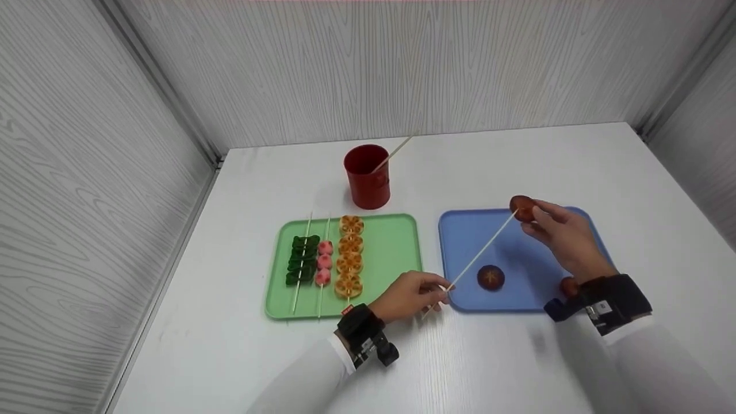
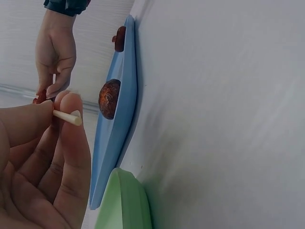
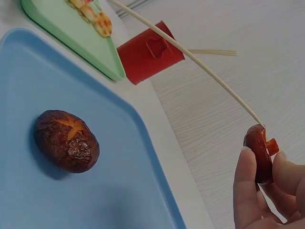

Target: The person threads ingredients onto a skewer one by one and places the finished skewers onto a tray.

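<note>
My left hand (image 1: 411, 296) pinches a thin wooden skewer (image 1: 482, 250) near its lower end, close to the blue tray's left corner. In my right hand (image 1: 566, 236) is a brown shiitake mushroom (image 1: 522, 208), gripped between thumb and fingers above the far side of the blue tray (image 1: 460, 215). The skewer's far tip meets the mushroom's edge beside its stem, as the right wrist view shows on the held mushroom (image 3: 259, 155). A second mushroom (image 1: 491, 278) with a star cut in its cap lies on the tray. Another mushroom (image 1: 568, 286) is partly hidden by my right wrist.
Left of the blue tray lies a green tray (image 1: 394, 253) with a dark green leafy skewer (image 1: 302, 261), a pink ball skewer (image 1: 324, 263) and a skewer of round orange-brown slices (image 1: 349, 261). Behind it stands a red cup (image 1: 369, 181) with thin sticks (image 1: 397, 152) leaning out.
</note>
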`<action>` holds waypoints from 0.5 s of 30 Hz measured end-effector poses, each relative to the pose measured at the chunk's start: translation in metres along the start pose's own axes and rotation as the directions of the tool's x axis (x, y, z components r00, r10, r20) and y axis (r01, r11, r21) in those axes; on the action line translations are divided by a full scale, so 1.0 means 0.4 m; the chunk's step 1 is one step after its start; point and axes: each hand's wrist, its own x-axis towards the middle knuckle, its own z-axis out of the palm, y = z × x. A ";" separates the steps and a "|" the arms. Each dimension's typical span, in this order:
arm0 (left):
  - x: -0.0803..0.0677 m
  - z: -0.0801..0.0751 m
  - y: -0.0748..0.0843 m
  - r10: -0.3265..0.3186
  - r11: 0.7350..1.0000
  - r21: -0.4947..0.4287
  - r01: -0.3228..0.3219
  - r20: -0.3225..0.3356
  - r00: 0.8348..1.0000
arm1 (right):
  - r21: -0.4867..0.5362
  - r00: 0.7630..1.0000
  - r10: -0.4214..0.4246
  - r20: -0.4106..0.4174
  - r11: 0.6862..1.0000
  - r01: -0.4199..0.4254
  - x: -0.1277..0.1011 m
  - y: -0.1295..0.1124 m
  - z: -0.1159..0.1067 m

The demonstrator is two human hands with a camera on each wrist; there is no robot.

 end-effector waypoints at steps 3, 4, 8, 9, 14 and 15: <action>0.002 -0.002 -0.001 0.021 1.000 0.004 -0.021 -0.009 1.000 | -0.018 1.000 0.017 -0.001 1.000 -0.017 -0.005 -0.005 0.007; 0.003 -0.002 -0.001 0.027 1.000 0.006 -0.027 -0.012 1.000 | -0.012 1.000 0.023 0.000 1.000 -0.023 -0.007 -0.006 0.008; 0.004 -0.002 0.000 0.041 0.999 0.014 -0.041 -0.021 0.999 | 0.037 0.999 0.040 -0.007 0.999 -0.040 -0.016 -0.011 0.015; 0.004 -0.001 0.000 0.042 0.999 0.017 -0.042 -0.025 0.999 | 0.053 0.999 0.039 -0.008 0.998 -0.038 -0.017 -0.011 0.017; -0.001 -0.004 -0.002 0.034 0.999 0.017 -0.033 -0.052 0.998 | 0.110 1.000 -0.008 0.017 0.994 0.006 -0.018 -0.012 0.033; -0.002 -0.005 -0.002 0.034 0.999 0.020 -0.033 -0.057 0.998 | 0.121 0.999 -0.025 0.026 0.992 0.021 -0.018 -0.013 0.035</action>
